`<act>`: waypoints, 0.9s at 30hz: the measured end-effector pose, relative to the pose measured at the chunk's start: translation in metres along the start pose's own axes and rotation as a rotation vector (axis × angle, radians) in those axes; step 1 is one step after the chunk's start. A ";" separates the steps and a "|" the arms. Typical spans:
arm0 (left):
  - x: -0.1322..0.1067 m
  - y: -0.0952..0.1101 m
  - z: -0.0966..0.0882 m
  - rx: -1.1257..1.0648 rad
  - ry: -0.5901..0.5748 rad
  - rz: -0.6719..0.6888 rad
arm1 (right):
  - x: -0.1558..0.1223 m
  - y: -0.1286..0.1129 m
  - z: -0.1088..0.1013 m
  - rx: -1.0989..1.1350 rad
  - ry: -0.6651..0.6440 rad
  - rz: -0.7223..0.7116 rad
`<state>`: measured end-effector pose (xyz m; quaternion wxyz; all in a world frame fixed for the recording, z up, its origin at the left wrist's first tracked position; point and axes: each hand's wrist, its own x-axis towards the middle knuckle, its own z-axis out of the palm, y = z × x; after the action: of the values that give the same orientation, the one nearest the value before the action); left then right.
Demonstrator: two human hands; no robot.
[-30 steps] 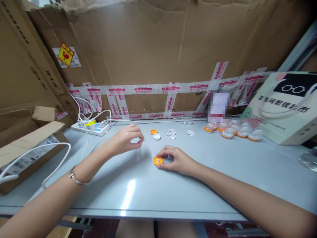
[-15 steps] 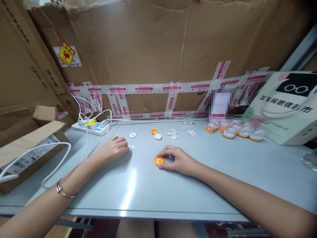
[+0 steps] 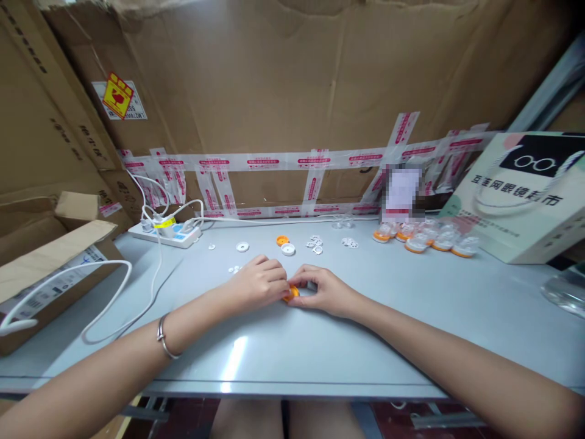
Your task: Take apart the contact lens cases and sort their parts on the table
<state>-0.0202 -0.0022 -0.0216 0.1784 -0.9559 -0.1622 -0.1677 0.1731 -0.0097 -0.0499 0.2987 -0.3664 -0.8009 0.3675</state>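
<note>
My right hand [image 3: 325,292] grips the rim of a small round orange plastic cap [image 3: 292,296] on the table, thumb at the near side and fingers at the far side. Over the cap's left part is my left hand [image 3: 261,283], its fingertips closed together at the cap. Whatever they may pinch is hidden behind the fingers. Small white discs [image 3: 234,269] lie just beyond my left wrist. Farther back are a white ring [image 3: 242,247], another orange cap [image 3: 283,241], a white cap [image 3: 287,249] and several white cut-out pieces [image 3: 314,244].
Clear-topped orange-based pieces [image 3: 415,245] stand grouped at the back right, beside a paper bag [image 3: 516,195]. A power strip [image 3: 167,235] with white cables and an open carton [image 3: 55,268] occupy the left. Large cardboard [image 3: 256,79] walls off the back.
My left hand has moved right, from the small white discs to the orange cap, and its fingertips now cover part of it. My right hand keeps its hold on the cap.
</note>
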 end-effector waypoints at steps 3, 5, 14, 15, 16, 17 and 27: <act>0.000 -0.002 0.001 0.017 -0.008 0.025 | 0.000 0.000 0.000 -0.007 -0.001 0.012; 0.000 -0.001 -0.001 0.038 -0.016 0.051 | 0.000 0.000 0.000 -0.007 -0.003 0.022; 0.000 0.003 -0.004 0.114 -0.001 0.120 | 0.001 0.003 0.000 0.016 -0.010 0.009; 0.001 0.003 -0.004 0.116 -0.004 0.132 | 0.001 0.004 0.001 0.015 -0.012 0.004; 0.001 0.003 -0.004 0.119 -0.006 0.138 | 0.001 0.004 0.001 0.015 -0.013 0.001; 0.000 0.004 -0.004 0.123 -0.005 0.143 | 0.001 0.005 0.001 0.015 -0.011 -0.001; 0.000 0.002 -0.001 0.177 0.028 0.177 | 0.004 0.007 0.001 0.010 0.027 0.001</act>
<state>-0.0198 -0.0048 -0.0210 0.2782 -0.9446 -0.0891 -0.1495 0.1728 -0.0037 -0.0559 0.3111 -0.3701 -0.7948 0.3668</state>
